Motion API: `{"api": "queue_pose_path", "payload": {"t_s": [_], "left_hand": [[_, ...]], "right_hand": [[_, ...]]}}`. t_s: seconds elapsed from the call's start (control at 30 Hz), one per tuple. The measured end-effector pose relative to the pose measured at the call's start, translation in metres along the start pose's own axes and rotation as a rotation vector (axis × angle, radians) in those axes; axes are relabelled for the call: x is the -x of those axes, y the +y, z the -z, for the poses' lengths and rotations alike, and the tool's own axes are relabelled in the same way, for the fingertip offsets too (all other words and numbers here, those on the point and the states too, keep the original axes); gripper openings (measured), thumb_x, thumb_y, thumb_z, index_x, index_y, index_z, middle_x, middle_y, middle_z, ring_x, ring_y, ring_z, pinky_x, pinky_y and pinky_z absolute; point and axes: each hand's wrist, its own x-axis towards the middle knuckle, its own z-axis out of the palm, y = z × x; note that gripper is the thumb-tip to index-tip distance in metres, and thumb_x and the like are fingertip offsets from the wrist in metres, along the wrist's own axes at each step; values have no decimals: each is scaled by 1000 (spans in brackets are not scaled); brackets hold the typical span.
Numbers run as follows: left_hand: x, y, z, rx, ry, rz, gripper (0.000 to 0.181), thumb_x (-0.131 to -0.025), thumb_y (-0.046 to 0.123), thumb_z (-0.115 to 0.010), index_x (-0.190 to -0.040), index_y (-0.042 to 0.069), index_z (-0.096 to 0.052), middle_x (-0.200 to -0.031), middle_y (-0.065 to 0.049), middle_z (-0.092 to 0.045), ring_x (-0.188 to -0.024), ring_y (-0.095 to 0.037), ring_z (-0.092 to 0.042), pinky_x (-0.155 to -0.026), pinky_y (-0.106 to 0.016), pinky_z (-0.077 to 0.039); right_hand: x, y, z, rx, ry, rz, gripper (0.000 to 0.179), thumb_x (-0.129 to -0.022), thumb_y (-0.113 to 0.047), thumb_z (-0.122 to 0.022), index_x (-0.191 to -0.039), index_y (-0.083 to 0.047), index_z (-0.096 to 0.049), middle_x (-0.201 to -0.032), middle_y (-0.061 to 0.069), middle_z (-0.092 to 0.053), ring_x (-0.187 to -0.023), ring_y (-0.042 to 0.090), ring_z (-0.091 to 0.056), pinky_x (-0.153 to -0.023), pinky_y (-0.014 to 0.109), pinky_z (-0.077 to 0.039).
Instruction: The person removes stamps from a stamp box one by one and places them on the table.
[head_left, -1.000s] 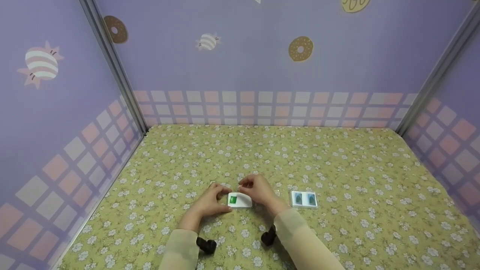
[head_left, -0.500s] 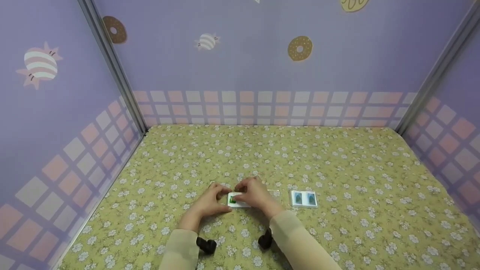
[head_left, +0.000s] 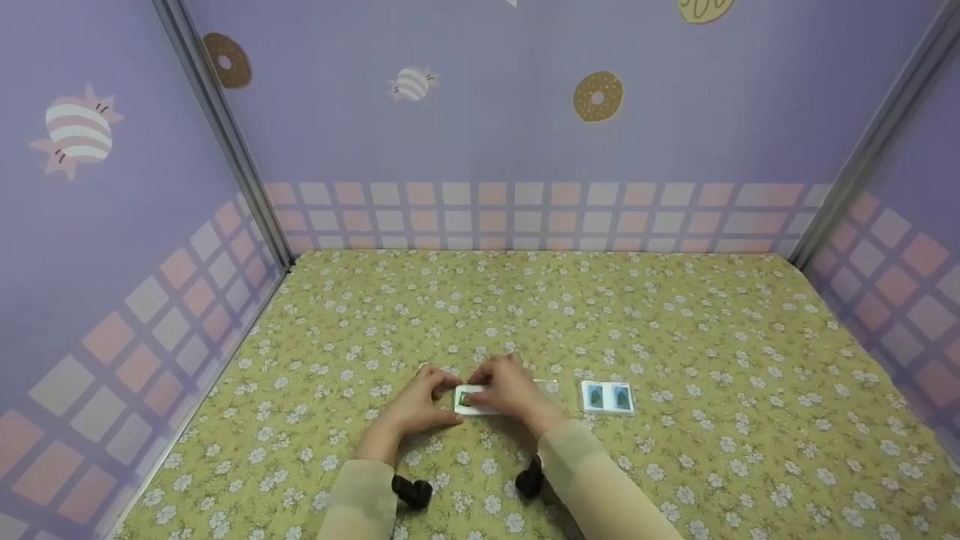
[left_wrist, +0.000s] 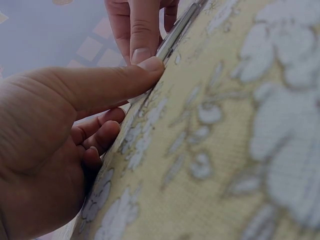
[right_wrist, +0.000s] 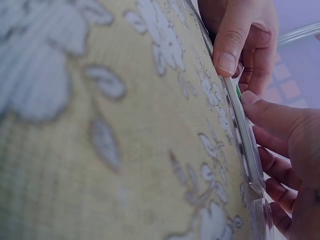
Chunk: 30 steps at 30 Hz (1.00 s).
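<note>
A big yellow cloth with white flowers [head_left: 675, 322] lay under everything. The left hand [head_left: 412, 405] gripped a flat white plastic case [head_left: 477, 411] by its left end, thumb and finger on opposite edges, likely to stop it sliding. The right hand [head_left: 516, 388] curled over the other end; I could not tell if its fingers gripped anything. That case sat on the cloth between the 2 hands. To the right lay a 2nd white case with a clear rim [head_left: 608, 396], holding 2 blue pictures [head_left: 596, 396]. A small green square [head_left: 463, 394] sat on the 1st case, partly under the right thumb, maybe for pressing flat.
</note>
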Motion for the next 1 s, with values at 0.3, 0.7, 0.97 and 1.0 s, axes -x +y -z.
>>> {"api": "queue_pose_path", "payload": {"t_s": [0.3, 0.7, 0.97, 1.0], "left_hand": [[1, 0, 0, 9, -4, 1, 56, -85, 21, -85, -135, 7, -62, -124, -9, -51, -107, -24, -46, -89, -40, -42], [1, 1, 0, 22, 4, -20, 57, -84, 18, -85, -135, 5, -62, -125, -11, -52, -108, -25, -49, -92, -42, -43], [0, 1, 0, 39, 4, -21, 56, -83, 17, -85, -133, 5, -63, -125, -11, -52, -112, -28, -51, -96, -46, -45], [0, 1, 0, 45, 3, -18, 56, -83, 17, -86, -133, 5, -63, -125, -11, -52, -114, -28, -52, -97, -48, -46]], "right_hand": [[-3, 0, -1, -10, -12, -17, 18, -84, -29, -85, -96, -17, -82, -104, 2, -72, -102, 23, -49, -88, 48, -43], [-5, -1, -1, -55, -9, -44, 12, -88, -27, -80, -94, -18, -82, -97, 0, -75, -100, 20, -48, -85, 42, -44], [-6, 0, -2, -65, 6, -40, 9, -87, -26, -81, -92, -18, -82, -91, -2, -75, -97, 18, -48, -83, 39, -43], [-6, 0, -2, -66, 6, -45, 9, -87, -26, -81, -92, -18, -82, -91, -2, -75, -97, 19, -49, -83, 39, -43]]}}
